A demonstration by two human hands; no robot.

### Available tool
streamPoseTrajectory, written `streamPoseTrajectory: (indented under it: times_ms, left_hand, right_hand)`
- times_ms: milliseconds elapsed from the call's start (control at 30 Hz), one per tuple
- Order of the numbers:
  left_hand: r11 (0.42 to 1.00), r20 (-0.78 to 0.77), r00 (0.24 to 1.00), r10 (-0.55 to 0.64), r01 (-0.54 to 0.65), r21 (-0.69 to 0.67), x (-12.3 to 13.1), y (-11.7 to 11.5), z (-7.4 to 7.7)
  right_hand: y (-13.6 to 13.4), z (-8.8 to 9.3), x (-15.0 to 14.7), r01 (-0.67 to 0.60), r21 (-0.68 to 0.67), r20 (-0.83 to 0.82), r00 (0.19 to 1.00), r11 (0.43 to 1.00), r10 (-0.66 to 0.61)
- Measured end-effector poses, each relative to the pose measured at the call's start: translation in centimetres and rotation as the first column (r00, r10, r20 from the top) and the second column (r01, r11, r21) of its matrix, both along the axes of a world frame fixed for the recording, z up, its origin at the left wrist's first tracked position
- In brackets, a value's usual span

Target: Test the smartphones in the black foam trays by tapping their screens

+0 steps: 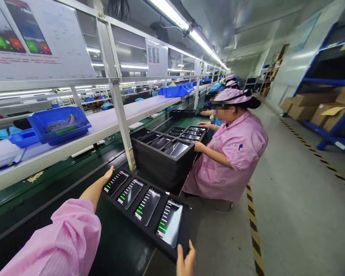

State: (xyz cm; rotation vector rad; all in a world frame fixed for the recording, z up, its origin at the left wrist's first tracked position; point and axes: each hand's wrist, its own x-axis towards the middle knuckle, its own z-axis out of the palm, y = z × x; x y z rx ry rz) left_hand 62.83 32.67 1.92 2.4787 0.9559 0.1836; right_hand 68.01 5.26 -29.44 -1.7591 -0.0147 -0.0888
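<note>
A black foam tray is held between my two hands, one at each short end. My left hand grips its far left end, fingers partly hidden behind the edge. At the near right end my right hand is closed on the rim, thumb on top. Several smartphones lie in the tray's slots, screens lit with white and green bars; one smartphone sits in the slot closest to my right hand. The tray is tilted, above the dark bench edge.
Beyond the tray stands a stack of black trays holding phones. A co-worker in pink sits beside it, hands at another tray. A white post rises behind my tray. Blue bins rest on the shelf. Striped tape marks the floor.
</note>
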Motion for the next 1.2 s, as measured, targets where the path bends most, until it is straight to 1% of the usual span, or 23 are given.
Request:
streamPoseTrajectory:
  times_ms: [100,167,233,300,333,400,467,500,567,600,633,667,700,733,767,800,867,900,967,1033,1067,1133,1200]
  left_hand:
    - [0.997,-0.016,0.997,-0.080,0.080,0.011,1.1,0.4,0.4]
    - [0.986,-0.020,0.986,-0.166,0.167,0.018,1.2,0.3,1.2]
    - [0.962,-0.030,0.962,-0.272,0.273,0.018,-0.1,-0.3,2.4]
    - [0.926,-0.056,0.925,-0.377,0.377,0.002,-3.3,-1.8,3.9]
    - [0.908,-0.076,0.905,-0.418,0.418,-0.010,-5.7,-2.8,4.6]
    - [0.882,-0.142,0.871,-0.471,0.469,-0.054,-11.8,-5.2,6.0]
    - [0.906,-0.186,0.887,-0.423,0.421,-0.050,-19.3,-8.0,6.7]
    - [0.930,-0.215,0.907,-0.363,0.367,-0.025,-23.4,-9.4,6.8]
    - [0.974,-0.315,0.936,-0.157,0.200,0.110,-31.9,-12.1,6.3]
    - [0.980,-0.322,0.947,-0.022,0.083,0.178,-36.0,-13.5,5.7]
    - [0.968,-0.301,0.948,0.106,-0.030,0.249,-39.9,-14.9,4.9]
    - [0.948,-0.294,0.934,0.205,-0.115,0.296,-43.4,-16.3,4.0]
    - [0.928,-0.292,0.914,0.282,-0.183,0.325,-46.5,-17.6,3.1]
    - [0.912,-0.282,0.899,0.334,-0.232,0.339,-49.2,-18.8,2.1]
    - [0.901,-0.275,0.889,0.367,-0.266,0.343,-51.3,-20.0,1.3]
    - [0.895,-0.270,0.881,0.389,-0.291,0.339,-52.9,-20.9,0.6]
    - [0.898,-0.270,0.877,0.399,-0.313,0.310,-55.0,-22.4,-0.4]
    - [0.903,-0.273,0.877,0.395,-0.316,0.291,-55.7,-22.9,-0.7]
    - [0.918,-0.275,0.886,0.373,-0.309,0.250,-56.7,-23.5,-0.9]
    - [0.924,-0.255,0.897,0.360,-0.304,0.232,-57.5,-23.7,-1.1]
    - [0.928,-0.245,0.905,0.348,-0.295,0.228,-57.9,-23.7,-1.2]
    - [0.936,-0.233,0.920,0.314,-0.260,0.236,-58.4,-23.6,-1.4]
    - [0.940,-0.230,0.932,0.281,-0.220,0.260,-58.7,-23.4,-1.6]
  right_hand:
    - [0.7,0.4,0.2,-0.023,-0.067,0.060,0.998,0.997,0.027]
    - [0.6,1.0,0.1,-0.045,-0.115,0.097,0.994,0.992,0.056]
    - [0.2,1.8,0.1,-0.070,-0.158,0.130,0.987,0.985,0.091]
    - [-0.3,2.8,-0.1,-0.096,-0.189,0.168,0.977,0.977,0.128]
    - [-0.5,3.4,-0.2,-0.110,-0.201,0.188,0.971,0.973,0.148]
    - [-0.8,4.8,-0.5,-0.146,-0.220,0.222,0.955,0.965,0.195]
    - [-0.9,6.7,-1.3,-0.195,-0.235,0.251,0.934,0.952,0.253]
    - [-0.9,8.0,-2.0,-0.221,-0.241,0.266,0.921,0.945,0.283]
    - [-0.8,11.2,-4.0,-0.249,-0.258,0.346,0.878,0.933,0.330]
    - [-0.7,13.0,-5.3,-0.261,-0.246,0.405,0.847,0.933,0.344]
    - [-0.6,14.9,-6.9,-0.314,-0.227,0.457,0.802,0.922,0.385]
    - [-0.5,16.9,-8.7,-0.371,-0.198,0.482,0.769,0.907,0.420]
    - [-0.3,18.7,-10.6,-0.439,-0.186,0.501,0.727,0.879,0.469]
    - [0.0,20.4,-12.6,-0.544,-0.199,0.510,0.653,0.815,0.560]
    - [0.4,21.8,-14.6,-0.657,-0.254,0.508,0.534,0.710,0.676]
    - [1.0,23.0,-16.4,-0.729,-0.330,0.498,0.404,0.599,0.767]
    - [2.7,24.3,-19.4,-0.750,-0.506,0.421,0.215,0.425,0.881]
    - [3.7,24.5,-20.5,-0.715,-0.595,0.362,0.170,0.367,0.917]
    - [5.8,24.4,-21.8,-0.587,-0.746,0.294,0.135,0.315,0.946]
    - [7.6,23.8,-22.2,-0.452,-0.830,0.254,0.217,0.328,0.943]
    - [8.3,23.6,-22.2,-0.410,-0.853,0.237,0.247,0.323,0.940]
    - [9.3,23.3,-22.1,-0.373,-0.874,0.211,0.284,0.311,0.935]
    - [9.7,23.2,-22.1,-0.366,-0.885,0.165,0.331,0.287,0.929]
